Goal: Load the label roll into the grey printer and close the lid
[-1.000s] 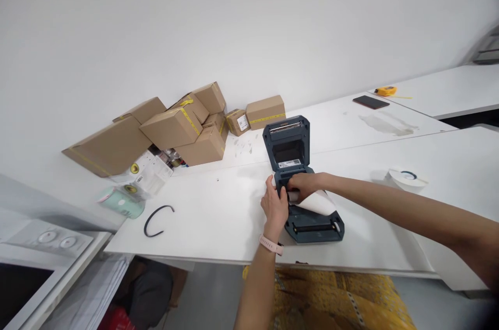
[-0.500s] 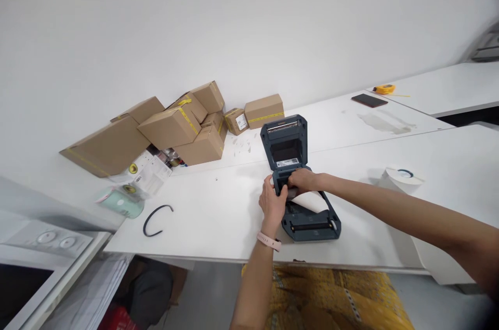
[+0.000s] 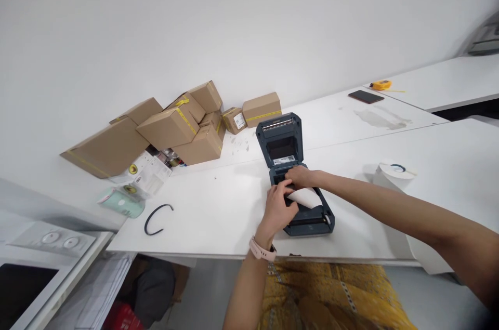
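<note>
A dark blue-grey label printer (image 3: 280, 135) stands on the white table with its lid raised. White paper (image 3: 306, 197) lies curved inside its body. My right hand (image 3: 299, 177) reaches into the upper part of the printer, its fingers curled and their tips hidden. Over the printer's left side is my left hand (image 3: 278, 208), its thumb and fingers apart, fingertips near the edge of the paper; whether they touch it cannot be made out.
Cardboard boxes (image 3: 167, 130) are heaped at the back left. A black curved band (image 3: 148, 220) and a green pouch (image 3: 123, 203) lie left. To the right are a paper roll (image 3: 393, 173), a phone (image 3: 366, 96) and a yellow tape measure (image 3: 381, 84).
My left hand has moved from the printer's left edge inward over its body, its fingers now beside the paper. The right hand stays inside the printer.
</note>
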{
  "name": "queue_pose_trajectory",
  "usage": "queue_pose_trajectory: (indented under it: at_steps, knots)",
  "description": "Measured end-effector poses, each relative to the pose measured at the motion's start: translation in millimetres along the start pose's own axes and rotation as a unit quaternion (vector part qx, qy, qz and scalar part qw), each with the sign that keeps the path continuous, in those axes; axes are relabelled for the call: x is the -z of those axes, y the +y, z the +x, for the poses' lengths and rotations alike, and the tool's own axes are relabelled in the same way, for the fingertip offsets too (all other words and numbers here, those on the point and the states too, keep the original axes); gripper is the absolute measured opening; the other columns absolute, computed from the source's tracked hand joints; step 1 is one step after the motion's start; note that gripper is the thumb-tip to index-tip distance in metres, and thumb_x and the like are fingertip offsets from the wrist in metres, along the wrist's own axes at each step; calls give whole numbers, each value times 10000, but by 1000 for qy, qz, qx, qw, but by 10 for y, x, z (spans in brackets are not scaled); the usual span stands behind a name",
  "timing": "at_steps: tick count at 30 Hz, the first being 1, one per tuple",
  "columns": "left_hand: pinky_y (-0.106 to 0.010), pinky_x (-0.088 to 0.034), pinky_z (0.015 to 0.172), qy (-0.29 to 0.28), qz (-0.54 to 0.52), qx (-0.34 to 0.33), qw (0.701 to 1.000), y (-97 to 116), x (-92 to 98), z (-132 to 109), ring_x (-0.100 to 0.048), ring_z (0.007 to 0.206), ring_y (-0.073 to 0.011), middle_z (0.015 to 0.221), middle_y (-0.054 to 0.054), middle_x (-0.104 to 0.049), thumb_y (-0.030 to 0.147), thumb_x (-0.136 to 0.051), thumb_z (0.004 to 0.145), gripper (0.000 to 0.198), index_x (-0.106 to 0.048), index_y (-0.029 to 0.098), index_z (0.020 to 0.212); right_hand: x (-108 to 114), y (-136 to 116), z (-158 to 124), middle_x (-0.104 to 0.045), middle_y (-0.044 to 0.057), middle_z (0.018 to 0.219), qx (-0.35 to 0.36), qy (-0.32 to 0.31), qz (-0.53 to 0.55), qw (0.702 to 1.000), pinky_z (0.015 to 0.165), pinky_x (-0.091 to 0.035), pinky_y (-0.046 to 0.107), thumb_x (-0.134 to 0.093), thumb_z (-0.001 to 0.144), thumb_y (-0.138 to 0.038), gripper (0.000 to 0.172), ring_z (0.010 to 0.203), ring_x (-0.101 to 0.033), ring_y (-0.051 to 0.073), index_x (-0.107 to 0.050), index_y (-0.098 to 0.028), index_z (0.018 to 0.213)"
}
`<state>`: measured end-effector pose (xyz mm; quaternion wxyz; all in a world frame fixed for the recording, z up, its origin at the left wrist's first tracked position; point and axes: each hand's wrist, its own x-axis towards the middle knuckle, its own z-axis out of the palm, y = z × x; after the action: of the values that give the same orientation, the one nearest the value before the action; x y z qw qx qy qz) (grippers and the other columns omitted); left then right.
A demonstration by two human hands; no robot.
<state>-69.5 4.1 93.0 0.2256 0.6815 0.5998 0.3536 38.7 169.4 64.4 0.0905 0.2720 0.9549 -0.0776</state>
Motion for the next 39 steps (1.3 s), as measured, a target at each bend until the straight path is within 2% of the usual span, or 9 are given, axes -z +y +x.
queue_pose_trajectory:
  at_steps: [3, 5, 7, 9, 16, 21, 28, 34, 39]
  knots:
    - [-417, -483, 1058, -36, -60, 15, 997, 100, 39, -62, -657, 1117, -244, 1194, -68, -734, 84, -662, 785, 618, -586, 258, 1372, 70, -29, -45, -731, 97, 1040, -8, -34, -24, 999, 869, -537, 412, -687, 908, -376, 275, 975, -696, 236, -715, -142, 1049]
    - [-388, -538, 983, -27, -71, 11, 997, 131, 13, -151, -698, 1038, -238, 1179, -61, -751, 107, -689, 802, 439, -712, 260, 1213, 122, -53, -86, -759, 133, 999, 2, -39, -29, 999, 841, -512, 394, -760, 804, -352, 293, 987, -710, 295, -763, -155, 1021]
    - [-368, -584, 881, -2, -57, -1, 998, 121, -66, -274, -732, 912, -231, 1012, -55, -794, 148, -698, 835, 206, -794, 245, 990, 162, -75, -117, -771, 149, 1009, 8, -37, -32, 999, 811, -495, 376, -793, 725, -369, 382, 1003, -713, 333, -784, -177, 1056]
    - [-362, -612, 803, 31, -32, -27, 999, 72, -191, -406, -749, 808, -222, 871, -50, -805, 190, -688, 874, 132, -809, 242, 868, 184, -91, -132, -776, 151, 1021, 11, -36, -34, 999, 789, -488, 359, -791, 707, -397, 441, 1001, -714, 335, -784, -181, 1091]
    - [-373, -652, 814, 181, 67, -220, 956, -103, -545, -683, -781, 829, -211, 834, -41, -808, 172, -618, 938, 179, -779, 207, 868, 174, -118, -135, -783, 158, 985, 20, -30, -46, 998, 808, -480, 365, -780, 721, -396, 403, 964, -723, 331, -799, -162, 1049]
    - [-375, -648, 862, 192, 97, -237, 947, -48, -527, -730, -779, 871, -211, 867, -38, -805, 131, -620, 928, 154, -753, 195, 886, 132, -127, -142, -784, 157, 905, 37, -18, -61, 997, 931, -437, 415, -756, 741, -346, 287, 924, -730, 322, -808, -143, 936]
    - [-363, -647, 859, 194, 100, -224, 950, 48, -519, -719, -773, 861, -200, 861, -34, -801, 109, -616, 922, 159, -744, 202, 916, 111, -99, -156, -786, 157, 884, 43, 3, -51, 998, 898, -447, 407, -744, 742, -359, 282, 908, -729, 320, -807, -144, 913]
    - [-373, -649, 856, 189, 117, -235, 946, 14, -549, -736, -777, 879, -214, 879, -45, -805, 120, -590, 935, 175, -743, 198, 904, 44, -55, -131, -763, 140, 743, 57, 60, -12, 997, 833, -473, 405, -800, 667, -347, 211, 778, -723, 301, -776, -147, 730]
    - [-383, -658, 834, 196, 125, -248, 941, -21, -560, -744, -780, 885, -223, 883, -43, -808, 106, -578, 932, 180, -727, 196, 888, 29, -83, -241, -663, 40, 540, 89, 190, 58, 976, 757, -490, 363, -834, 620, -353, 262, 596, -650, 209, -652, -184, 535]
